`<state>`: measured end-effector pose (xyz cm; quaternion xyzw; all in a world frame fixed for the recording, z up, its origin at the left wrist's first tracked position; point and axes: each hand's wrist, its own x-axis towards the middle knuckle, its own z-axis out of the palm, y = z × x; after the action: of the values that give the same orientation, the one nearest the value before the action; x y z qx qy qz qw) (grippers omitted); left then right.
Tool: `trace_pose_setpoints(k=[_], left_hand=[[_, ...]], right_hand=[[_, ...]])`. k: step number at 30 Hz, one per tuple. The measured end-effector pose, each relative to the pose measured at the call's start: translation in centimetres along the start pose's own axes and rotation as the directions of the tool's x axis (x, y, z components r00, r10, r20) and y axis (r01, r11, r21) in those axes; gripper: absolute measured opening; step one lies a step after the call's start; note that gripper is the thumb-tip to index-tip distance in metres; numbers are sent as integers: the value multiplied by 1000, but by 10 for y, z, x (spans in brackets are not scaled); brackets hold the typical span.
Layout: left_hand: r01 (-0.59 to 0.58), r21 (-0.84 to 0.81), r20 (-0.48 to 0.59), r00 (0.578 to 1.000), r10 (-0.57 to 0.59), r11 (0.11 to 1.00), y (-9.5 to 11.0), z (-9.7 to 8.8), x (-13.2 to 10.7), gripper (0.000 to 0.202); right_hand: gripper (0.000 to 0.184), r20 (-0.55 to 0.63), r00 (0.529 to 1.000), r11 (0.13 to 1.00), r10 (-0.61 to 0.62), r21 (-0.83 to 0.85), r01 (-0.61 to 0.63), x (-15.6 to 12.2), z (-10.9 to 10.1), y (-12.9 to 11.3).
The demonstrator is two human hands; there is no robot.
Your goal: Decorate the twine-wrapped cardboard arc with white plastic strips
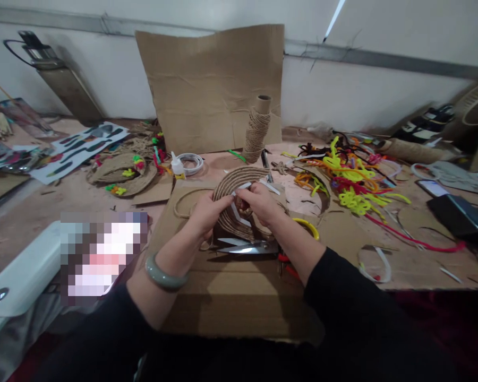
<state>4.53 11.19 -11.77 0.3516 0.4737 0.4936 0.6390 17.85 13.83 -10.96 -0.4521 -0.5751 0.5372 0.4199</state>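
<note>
A round piece of coiled jute twine [233,183], with white strips showing on its inner side, is between my hands over the cardboard. At its left edge my left hand [207,213] grips the coil, thumb pointing inward. My right hand [261,202] is closed at the middle of the coil, its fingers bent against the inner part; the fingertips are partly hidden. Scissors [249,248] lie just below the coil, with a yellow handle [307,227] behind my right wrist. Beyond the coil stands a twine-wrapped tube [257,132]. A loose twine loop [183,204] lies at the left.
A cardboard sheet [211,90] stands upright at the back. Left are a glue bottle [178,167], a white coil [193,163] and a decorated twine piece [121,172]. Bright pipe cleaners [352,175] heap up on the right. A white device [27,270] is near front left.
</note>
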Motion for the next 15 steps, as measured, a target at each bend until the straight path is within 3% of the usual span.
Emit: trace_pose_setpoints(k=[5,11,15], left_hand=[[-3,28,-15,1000,3,1000,0,-1,1,27],[-3,-43,115,993,8,999,0,-4,0,25],[-14,-1,79,997,14,1000,1,-3,0,22]], right_hand=[[23,7,1000,1000,29,-1,-29,-1,0,0],[28,-27,999,999,-28,31,29,0,-1,1],[27,-53,998,997,-31,66,34,-1,1,-1]])
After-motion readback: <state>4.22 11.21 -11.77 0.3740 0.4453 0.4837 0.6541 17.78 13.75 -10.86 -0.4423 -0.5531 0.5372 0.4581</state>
